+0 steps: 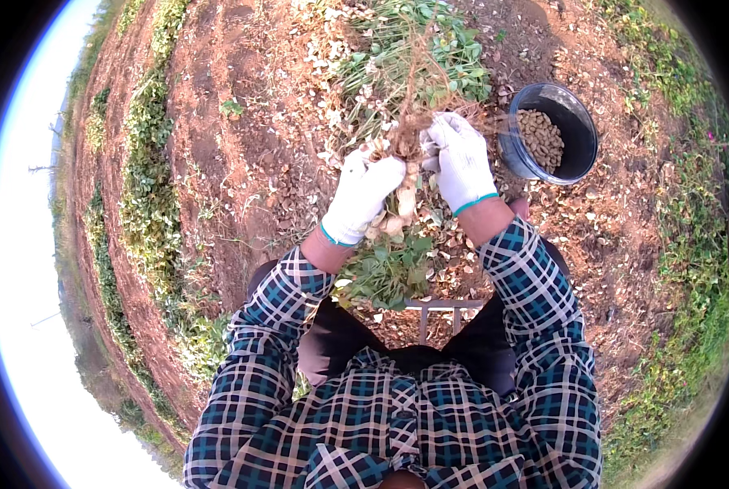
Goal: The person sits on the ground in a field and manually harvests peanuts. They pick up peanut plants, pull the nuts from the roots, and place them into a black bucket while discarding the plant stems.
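Before my chest, my left hand (364, 194) in a white knit glove grips an uprooted peanut plant by its tangled brown roots (408, 137). Pale peanut pods (406, 200) hang just beneath, between my two hands. My right hand (460, 158), gloved the same way, has its fingers curled in on the right side of the root mass. Whether a single pod lies inside those fingers is hidden. Right of that hand stands a dark plastic bucket (589, 153), tilted in view, with shelled-looking loose peanut pods (540, 139) at its bottom.
A heap of pulled peanut plants (425, 67) lies ahead, roots and pods to its left. More green leaves (392, 269) lie between my knees, by a metal bar frame (444, 304). Dry leaves cover the soil (609, 226). Crop rows (147, 183) run along the left, weeds (694, 257) along the right.
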Demonstrator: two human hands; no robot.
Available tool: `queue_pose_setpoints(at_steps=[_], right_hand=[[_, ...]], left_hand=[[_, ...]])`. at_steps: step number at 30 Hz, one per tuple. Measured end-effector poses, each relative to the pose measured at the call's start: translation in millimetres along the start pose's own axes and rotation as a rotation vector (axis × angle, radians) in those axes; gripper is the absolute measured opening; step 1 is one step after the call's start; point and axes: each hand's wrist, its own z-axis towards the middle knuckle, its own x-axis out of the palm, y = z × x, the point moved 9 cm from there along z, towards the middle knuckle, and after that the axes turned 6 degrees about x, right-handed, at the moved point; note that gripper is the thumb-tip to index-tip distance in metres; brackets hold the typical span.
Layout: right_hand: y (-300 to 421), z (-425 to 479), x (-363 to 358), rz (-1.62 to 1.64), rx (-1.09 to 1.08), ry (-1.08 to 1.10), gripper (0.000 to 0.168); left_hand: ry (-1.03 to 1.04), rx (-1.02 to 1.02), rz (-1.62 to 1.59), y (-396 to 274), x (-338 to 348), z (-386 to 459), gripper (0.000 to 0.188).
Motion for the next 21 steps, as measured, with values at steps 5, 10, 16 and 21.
queue_pose_setpoints(at_steps=[5, 10, 16, 21], right_hand=[[15, 5, 28, 0.589, 0.207, 0.211, 0.016], [41, -9, 23, 0.511, 0.046, 0.267, 0.02], [42, -32, 52, -0.473, -0.129, 0.27, 0.031], [47, -46, 68, -0.741, -0.302, 0.327, 0.03]], left_hand=[[-0.132, -0.131, -0.284, 4, 4, -5, 0.035], [-0.279, -0.138, -0.249, -14, -8, 7, 0.033], [-0.238, -0.126, -0.059, -18, -17, 6, 0.035], [-0.188, -0.146, 0.069, -23, -9, 1, 0.034]])
